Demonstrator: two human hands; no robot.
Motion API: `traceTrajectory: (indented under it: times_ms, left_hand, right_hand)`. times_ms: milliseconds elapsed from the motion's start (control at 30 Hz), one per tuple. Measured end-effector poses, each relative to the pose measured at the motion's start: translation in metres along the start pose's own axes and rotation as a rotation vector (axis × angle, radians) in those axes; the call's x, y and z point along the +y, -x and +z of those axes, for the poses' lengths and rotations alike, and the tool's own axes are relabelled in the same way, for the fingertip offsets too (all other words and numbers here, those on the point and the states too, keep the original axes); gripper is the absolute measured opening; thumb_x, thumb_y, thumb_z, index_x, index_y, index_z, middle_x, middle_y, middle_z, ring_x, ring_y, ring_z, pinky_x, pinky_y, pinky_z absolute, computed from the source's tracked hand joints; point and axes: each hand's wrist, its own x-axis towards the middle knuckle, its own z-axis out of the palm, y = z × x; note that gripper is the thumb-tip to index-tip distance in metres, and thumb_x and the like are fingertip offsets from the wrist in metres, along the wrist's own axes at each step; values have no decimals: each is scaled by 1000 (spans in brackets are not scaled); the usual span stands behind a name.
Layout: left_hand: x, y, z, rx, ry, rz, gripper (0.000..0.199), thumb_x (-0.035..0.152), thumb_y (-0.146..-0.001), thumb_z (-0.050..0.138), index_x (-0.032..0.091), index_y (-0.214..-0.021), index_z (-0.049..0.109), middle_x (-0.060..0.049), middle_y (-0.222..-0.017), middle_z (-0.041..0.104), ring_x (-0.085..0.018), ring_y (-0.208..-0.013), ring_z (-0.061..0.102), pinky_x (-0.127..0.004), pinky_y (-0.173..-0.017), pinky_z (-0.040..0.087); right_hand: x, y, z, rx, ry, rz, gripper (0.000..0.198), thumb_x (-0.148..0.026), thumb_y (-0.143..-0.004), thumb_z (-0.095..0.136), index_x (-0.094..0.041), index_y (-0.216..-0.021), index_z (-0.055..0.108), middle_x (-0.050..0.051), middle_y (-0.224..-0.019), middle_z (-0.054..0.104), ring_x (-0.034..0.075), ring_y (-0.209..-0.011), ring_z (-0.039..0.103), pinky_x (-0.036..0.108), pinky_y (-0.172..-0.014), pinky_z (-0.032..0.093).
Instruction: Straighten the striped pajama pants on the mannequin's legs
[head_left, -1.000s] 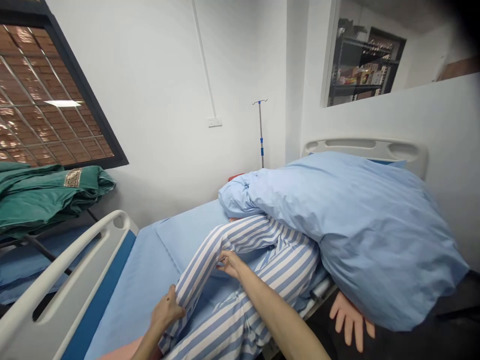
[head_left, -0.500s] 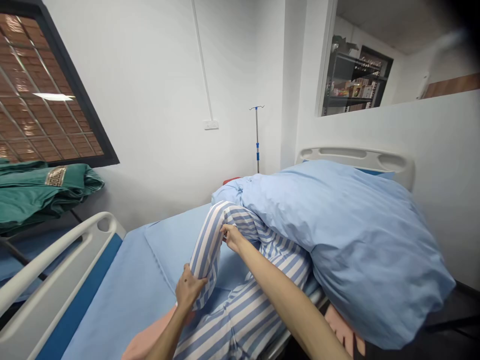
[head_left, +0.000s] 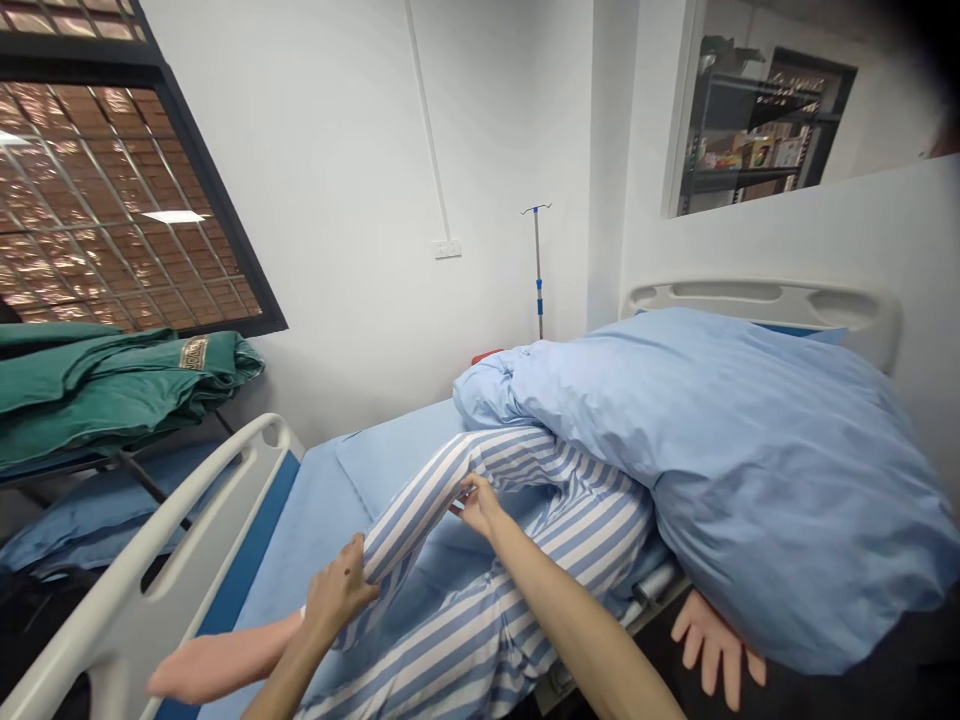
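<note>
A manikin's bent leg in blue-and-white striped trousers (head_left: 431, 490) is raised off the bed at the knee, and its bare pink foot (head_left: 232, 655) sticks out at the lower left. My left hand (head_left: 337, 590) is closed round the lower end of this trouser leg, near the ankle. Behind the knee, my right hand (head_left: 478, 505) grips the underside of the same leg, fingers curled into the cloth. The other striped leg (head_left: 435, 670) lies on the mattress beneath my right forearm. A light blue quilt (head_left: 712, 430) covers the manikin's upper body.
The bed's footboard (head_left: 187, 540) stands at the left, the headboard (head_left: 765, 295) at the far right. A manikin hand (head_left: 716, 645) hangs out below the quilt over the bed's side. Green folded cloth (head_left: 135, 385) lies beyond the footboard. An IV pole (head_left: 538, 265) stands by the wall.
The raised leg has straightened somewhat, its knee lower and its foot shifted left toward the footboard. My left hand has moved left and down with it. The view has turned slightly left.
</note>
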Motion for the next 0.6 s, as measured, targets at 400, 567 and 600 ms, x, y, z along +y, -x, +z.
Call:
traceTrajectory:
  times_ms: [400, 567, 600]
  left_hand:
    - [-29, 38, -14, -114, -285, 132, 54, 13, -61, 43, 21, -113, 32, -9, -98, 50, -23, -82, 52, -35, -70, 37]
    - [-34, 44, -16, -119, -310, 112, 54, 13, -62, 42, 19, -115, 32, -11, -97, 51, -24, -82, 52, -40, -73, 35]
    - [-34, 45, -16, -122, -308, 104, 55, 13, -62, 42, 18, -115, 32, -11, -97, 51, -25, -82, 52, -40, -73, 35]
  right_hand:
    - [82, 25, -35, 165, -91, 103, 10, -22, -61, 42, -18, -70, 45, 0, -59, 54, 13, -55, 52, 26, -53, 42]
    - [82, 25, -33, 183, -90, 93, 9, -24, -61, 43, -19, -69, 45, 0, -58, 54, 15, -56, 53, 27, -51, 42]
    - [82, 24, -34, 186, -91, 90, 10, -25, -61, 43, -19, -69, 45, 0, -58, 55, 15, -56, 53, 28, -51, 43]
